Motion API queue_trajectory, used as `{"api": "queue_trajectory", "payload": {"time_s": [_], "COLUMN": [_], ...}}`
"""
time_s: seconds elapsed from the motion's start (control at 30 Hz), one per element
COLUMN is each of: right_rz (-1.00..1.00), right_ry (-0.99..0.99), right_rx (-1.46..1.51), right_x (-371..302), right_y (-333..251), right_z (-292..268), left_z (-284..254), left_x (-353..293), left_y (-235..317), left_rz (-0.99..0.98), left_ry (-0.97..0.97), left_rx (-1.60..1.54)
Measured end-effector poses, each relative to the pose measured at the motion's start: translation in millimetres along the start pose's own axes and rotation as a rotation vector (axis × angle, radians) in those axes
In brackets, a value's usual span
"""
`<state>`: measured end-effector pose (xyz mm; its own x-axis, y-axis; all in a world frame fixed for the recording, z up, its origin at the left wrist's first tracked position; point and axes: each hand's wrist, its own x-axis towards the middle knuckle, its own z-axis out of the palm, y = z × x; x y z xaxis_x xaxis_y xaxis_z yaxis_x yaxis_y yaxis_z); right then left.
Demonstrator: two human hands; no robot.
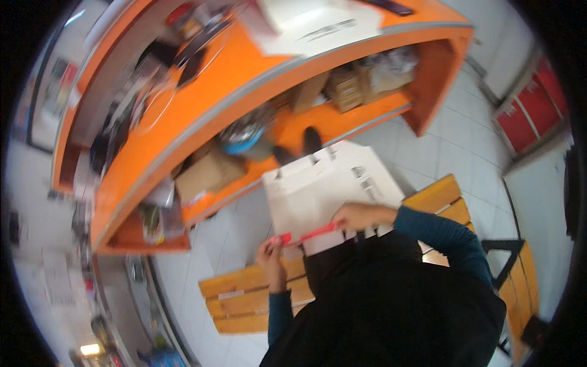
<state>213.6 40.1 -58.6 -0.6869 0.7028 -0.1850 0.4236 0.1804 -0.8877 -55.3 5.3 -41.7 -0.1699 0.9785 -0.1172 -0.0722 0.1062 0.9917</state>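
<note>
"Where was the red strip [318, 232]?"

"It stretched over the near left corner of a flat white paper bag [312, 202], which lay across a seated person's lap."

"And the fingers?"

"The left hand [270, 254] pinched one end between thumb and fingertips. The right hand [361, 217] had its fingers curled closed on the other end, over the bag."

"What was the seat?"

"A slatted wooden bench [244, 280]; its left end jutted out past the left hand, and its far right corner showed just beside the bag."

"How did the room look?"

"Ahead stood an orange counter [232, 79], bent by the lens. A printed white piece [318, 27] lay at its front edge, toward the right end. Cardboard boxes [211, 174] filled the shelf underneath. Pale tiled floor [452, 134] led right, to a red cabinet [532, 116]."
</note>
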Motion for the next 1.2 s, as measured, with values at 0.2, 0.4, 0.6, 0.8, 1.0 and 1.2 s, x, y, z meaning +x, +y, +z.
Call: {"api": "queue_trajectory", "payload": {"time_s": [0.2,0.4,0.6,0.8,1.0,1.2], "right_rz": [0.212,-0.134,-0.195,-0.253,-1.06,-0.366], "right_ry": [0.227,0.634,0.714,0.982,1.653,1.054], "right_rx": [0.86,0.31,0.161,-0.232,-0.66,0.142], "right_x": [25.3,30.1,30.0,12.5,-8.3,-18.4], "right_y": [-5.2,-44.4,-72.2,-125.2,-89.4,-89.5], "right_z": [-38.7,-19.1,-28.3,-48.7,-6.1,-51.8], "left_z": [47.9,68.7,72.2,79.6,92.7,93.3], "left_x": [-7.7,14.4,24.5,47.4,47.1,18.5], "left_y": [24.2,48.9,50.8,58.3,79.5,88.7], "left_rz": [0.704,0.894,0.876,1.106,1.155,1.22], "left_ry": [-0.033,0.205,-0.224,-0.188,-0.014,-0.028], "left_rx": [0.561,0.747,0.827,0.95,0.704,0.891]}}
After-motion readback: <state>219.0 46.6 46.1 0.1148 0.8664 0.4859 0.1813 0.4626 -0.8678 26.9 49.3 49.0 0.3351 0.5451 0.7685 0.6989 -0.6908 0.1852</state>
